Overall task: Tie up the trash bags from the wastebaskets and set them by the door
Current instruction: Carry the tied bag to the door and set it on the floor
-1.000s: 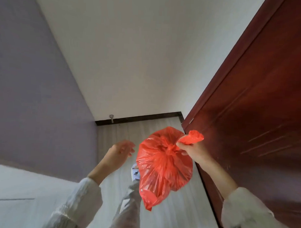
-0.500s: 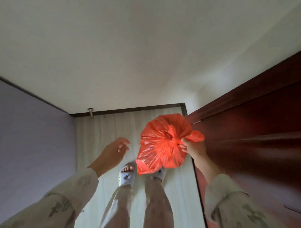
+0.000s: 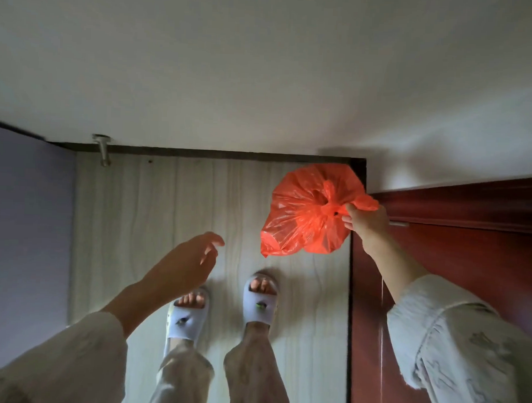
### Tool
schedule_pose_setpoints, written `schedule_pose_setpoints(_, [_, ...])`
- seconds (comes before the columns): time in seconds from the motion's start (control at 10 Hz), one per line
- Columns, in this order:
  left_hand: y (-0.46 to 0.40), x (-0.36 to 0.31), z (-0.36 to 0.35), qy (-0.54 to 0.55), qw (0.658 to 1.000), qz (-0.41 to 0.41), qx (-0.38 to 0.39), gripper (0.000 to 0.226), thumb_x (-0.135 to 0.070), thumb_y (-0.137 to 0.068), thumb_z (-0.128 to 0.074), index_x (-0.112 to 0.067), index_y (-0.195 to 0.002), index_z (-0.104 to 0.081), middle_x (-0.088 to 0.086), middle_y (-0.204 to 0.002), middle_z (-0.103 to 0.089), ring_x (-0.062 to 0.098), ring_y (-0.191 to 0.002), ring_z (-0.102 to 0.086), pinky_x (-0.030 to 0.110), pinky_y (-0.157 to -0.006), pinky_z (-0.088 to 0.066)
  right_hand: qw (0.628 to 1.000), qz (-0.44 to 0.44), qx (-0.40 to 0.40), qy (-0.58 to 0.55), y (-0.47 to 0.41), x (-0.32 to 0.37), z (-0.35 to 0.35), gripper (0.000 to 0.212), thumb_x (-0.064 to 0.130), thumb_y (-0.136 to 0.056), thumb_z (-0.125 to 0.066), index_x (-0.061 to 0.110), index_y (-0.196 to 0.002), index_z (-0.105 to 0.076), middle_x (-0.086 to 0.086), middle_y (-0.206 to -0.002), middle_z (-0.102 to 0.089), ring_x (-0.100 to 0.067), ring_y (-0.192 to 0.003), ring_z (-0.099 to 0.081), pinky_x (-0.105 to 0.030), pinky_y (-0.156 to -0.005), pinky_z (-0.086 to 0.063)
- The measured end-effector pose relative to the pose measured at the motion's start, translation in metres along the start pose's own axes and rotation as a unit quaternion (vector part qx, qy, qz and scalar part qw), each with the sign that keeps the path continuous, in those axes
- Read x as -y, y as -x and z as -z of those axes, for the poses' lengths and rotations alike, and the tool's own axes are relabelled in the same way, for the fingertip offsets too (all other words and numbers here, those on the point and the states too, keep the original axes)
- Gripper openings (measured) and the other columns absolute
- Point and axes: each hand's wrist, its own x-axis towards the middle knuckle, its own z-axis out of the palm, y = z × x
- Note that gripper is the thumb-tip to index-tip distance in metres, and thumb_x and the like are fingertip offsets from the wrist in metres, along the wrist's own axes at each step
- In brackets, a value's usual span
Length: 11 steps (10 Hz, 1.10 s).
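The orange trash bag, knotted at its neck, is hanging in the air beside the dark red door, just above the corner where the door frame is meeting the baseboard. The right hand is pinching the bag's knotted top, its fingers curling round the loose plastic tail nearest the door. The bag's body is drooping away from the door, over the pale wood-grain floor. Farther from the door, the left hand is hovering with relaxed, spread fingers, holding nothing. Below the bag, the person's feet are standing in white slippers on the floor. A metal door stop is sticking out from the baseboard at the far side from the door.
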Motion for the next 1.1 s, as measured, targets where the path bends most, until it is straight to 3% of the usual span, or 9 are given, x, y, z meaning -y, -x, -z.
schedule_pose_setpoints(0.1, [-0.013, 0.008, -0.017, 0.028, 0.999, 0.029, -0.002, 0.022, -0.014, -0.092, -0.044, -0.023, -0.110, -0.054, -0.008, -0.085, -0.060, -0.003, -0.066, -0.052, 0.010, -0.061, -0.036, 0.999, -0.026, -0.002, -0.041, -0.025, -0.003, -0.003, 0.041, 0.006, -0.089, -0.052, -0.006, -0.127, -0.042, -0.023, -0.128, -0.053, -0.036, -0.114, -0.057, -0.042, -0.095, -0.049])
schedule_pose_setpoints(0.2, [-0.009, 0.014, -0.022, 0.047, 0.997, 0.055, 0.000, 0.021, -0.014, -0.092, -0.044, -0.022, -0.109, -0.053, -0.006, -0.087, -0.062, 0.003, -0.069, -0.055, 0.014, -0.063, -0.040, 0.995, -0.045, 0.018, -0.084, -0.044, -0.002, -0.009, 0.032, 0.004, -0.090, -0.048, -0.002, -0.121, -0.050, -0.019, -0.118, -0.056, -0.024, -0.092, -0.061, -0.041, -0.099, -0.048])
schedule_pose_setpoints(0.3, [0.006, 0.016, -0.016, 0.054, 0.996, 0.069, 0.004, 0.021, -0.012, -0.092, -0.044, -0.020, -0.110, -0.053, -0.005, -0.088, -0.062, 0.008, -0.075, -0.059, 0.019, -0.067, -0.044, 0.994, -0.053, 0.056, -0.082, -0.035, 0.005, -0.012, 0.021, 0.003, -0.092, -0.044, 0.015, -0.076, -0.050, -0.008, -0.088, -0.053, -0.010, -0.063, -0.057, -0.041, -0.095, -0.049])
schedule_pose_setpoints(0.5, [0.039, -0.001, 0.018, 0.085, 0.988, 0.120, -0.042, 0.019, -0.009, -0.091, -0.043, -0.018, -0.104, -0.054, -0.002, -0.085, -0.063, 0.016, -0.075, -0.061, 0.025, -0.068, -0.042, 0.989, -0.062, 0.087, -0.101, 0.011, 0.026, -0.001, 0.021, 0.006, -0.092, -0.045, 0.015, -0.074, -0.049, -0.002, -0.075, -0.050, -0.013, -0.069, -0.052, -0.040, -0.102, -0.045])
schedule_pose_setpoints(0.6, [0.063, -0.024, 0.036, 0.116, 0.981, 0.138, -0.065, 0.019, -0.008, -0.091, -0.042, -0.019, -0.102, -0.054, 0.000, -0.085, -0.063, 0.017, -0.075, -0.061, 0.021, -0.063, -0.042, 0.981, -0.067, 0.124, -0.134, 0.064, 0.036, 0.007, 0.011, 0.003, -0.092, -0.046, 0.009, -0.096, -0.055, -0.012, -0.087, -0.058, -0.016, -0.073, -0.057, -0.040, -0.095, -0.050])
schedule_pose_setpoints(0.7, [0.096, -0.055, 0.054, 0.168, 0.968, 0.157, -0.097, 0.021, -0.008, -0.091, -0.042, -0.014, -0.105, -0.056, 0.003, -0.088, -0.063, 0.020, -0.075, -0.060, 0.021, -0.060, -0.043, 0.974, -0.061, 0.188, -0.108, 0.136, 0.047, 0.016, 0.031, 0.006, -0.095, -0.042, -0.003, -0.123, -0.049, -0.025, -0.129, -0.052, -0.036, -0.118, -0.053, -0.039, -0.099, -0.044])
schedule_pose_setpoints(0.8, [0.148, -0.090, 0.073, 0.252, 0.942, 0.167, -0.147, 0.022, -0.005, -0.091, -0.040, -0.008, -0.107, -0.055, 0.007, -0.088, -0.062, 0.019, -0.070, -0.057, 0.020, -0.059, -0.041, 0.962, -0.028, 0.268, -0.050, 0.221, 0.052, 0.023, 0.031, 0.009, -0.096, -0.038, 0.000, -0.123, -0.050, -0.024, -0.121, -0.057, -0.035, -0.110, -0.057, -0.034, -0.094, -0.045])
schedule_pose_setpoints(0.9, [0.215, -0.113, 0.087, 0.313, 0.915, 0.160, -0.196, 0.023, -0.003, -0.092, -0.038, -0.004, -0.109, -0.054, 0.010, -0.089, -0.060, 0.012, -0.065, -0.055, 0.015, -0.057, -0.042, 0.952, 0.044, 0.301, -0.003, 0.302, 0.053, 0.028, 0.018, 0.010, -0.094, -0.041, 0.007, -0.103, -0.056, -0.008, -0.085, -0.063, -0.019, -0.077, -0.060, -0.024, -0.070, -0.047])
schedule_pose_setpoints(1.1, [0.375, -0.119, 0.083, 0.394, 0.848, 0.173, -0.309, 0.025, 0.002, -0.092, -0.036, 0.001, -0.111, -0.053, 0.012, -0.090, -0.060, 0.019, -0.069, -0.056, 0.010, -0.056, -0.043, 0.900, 0.162, 0.387, 0.115, 0.450, 0.031, 0.029, 0.019, 0.011, -0.094, -0.039, 0.010, -0.092, -0.058, -0.006, -0.079, -0.062, -0.015, -0.069, -0.059, -0.023, -0.064, -0.045])
